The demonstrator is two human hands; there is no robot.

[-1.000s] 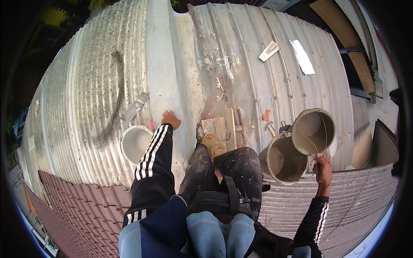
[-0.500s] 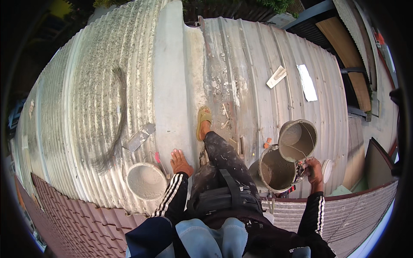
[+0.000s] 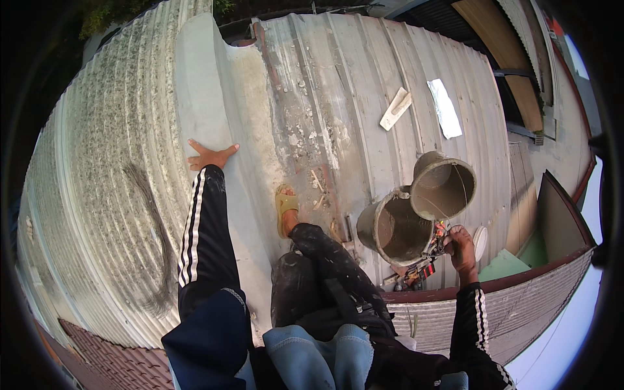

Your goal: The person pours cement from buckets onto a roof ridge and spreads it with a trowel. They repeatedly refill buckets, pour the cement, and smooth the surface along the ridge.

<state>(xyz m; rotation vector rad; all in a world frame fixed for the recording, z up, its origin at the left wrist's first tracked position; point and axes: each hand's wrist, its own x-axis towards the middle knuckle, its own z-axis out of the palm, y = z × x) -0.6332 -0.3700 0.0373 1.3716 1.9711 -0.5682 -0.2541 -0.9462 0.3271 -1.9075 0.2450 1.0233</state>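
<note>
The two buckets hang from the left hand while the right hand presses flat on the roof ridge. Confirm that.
Hands are swapped. The head view shows the two buckets hanging from the right hand, while the left hand presses flat on the roof ridge.

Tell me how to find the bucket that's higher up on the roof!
Find the grey corrugated roof, then the right hand near its lower edge. It grips two dirty buckets by their handles. The upper bucket sits farther right; the lower bucket beside it looks darker inside.

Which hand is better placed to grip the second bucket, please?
Probably the right hand: it already holds both buckets by their wire handles, right beside them. The left hand lies flat on the roof ridge, far away, seemingly for support.
</note>
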